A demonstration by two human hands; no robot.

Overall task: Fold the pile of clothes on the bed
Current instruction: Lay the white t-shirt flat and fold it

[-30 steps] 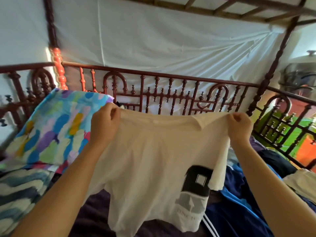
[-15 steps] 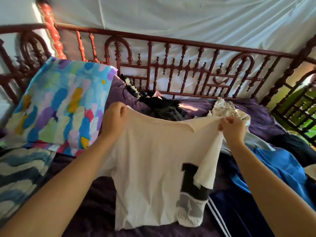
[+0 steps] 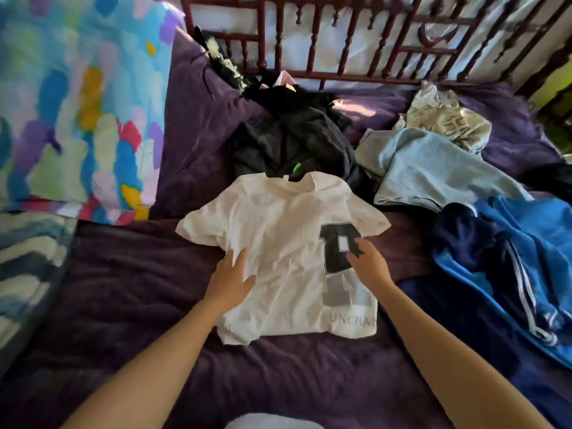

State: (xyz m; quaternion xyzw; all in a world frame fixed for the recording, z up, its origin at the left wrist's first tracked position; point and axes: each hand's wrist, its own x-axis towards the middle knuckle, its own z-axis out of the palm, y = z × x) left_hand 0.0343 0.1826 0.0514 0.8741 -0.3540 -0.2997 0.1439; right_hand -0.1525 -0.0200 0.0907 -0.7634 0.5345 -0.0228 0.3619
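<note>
A white T-shirt (image 3: pixel 284 243) with a black and grey print lies spread flat on the purple bed cover (image 3: pixel 123 289), collar toward the headboard. My left hand (image 3: pixel 230 277) rests flat on its left side with fingers spread. My right hand (image 3: pixel 368 263) lies flat on the print at the shirt's right side, fingers apart. Neither hand grips the cloth. Behind the shirt sits a heap of black clothes (image 3: pixel 294 134). To the right lie a light blue garment (image 3: pixel 433 168), a cream printed garment (image 3: pixel 445 119) and a blue track jacket (image 3: pixel 510 264).
A colourful patterned pillow (image 3: pixel 77 103) leans at the left, above a blue and white striped pillow (image 3: pixel 28 267). A dark red wooden bed rail (image 3: pixel 340 41) runs along the far side. A white cloth edge (image 3: pixel 272 422) shows at the bottom.
The white T-shirt was held up in the air by both hands; it now lies flat on the bed, let go, with both hands pressing on it. The view has tilted down.
</note>
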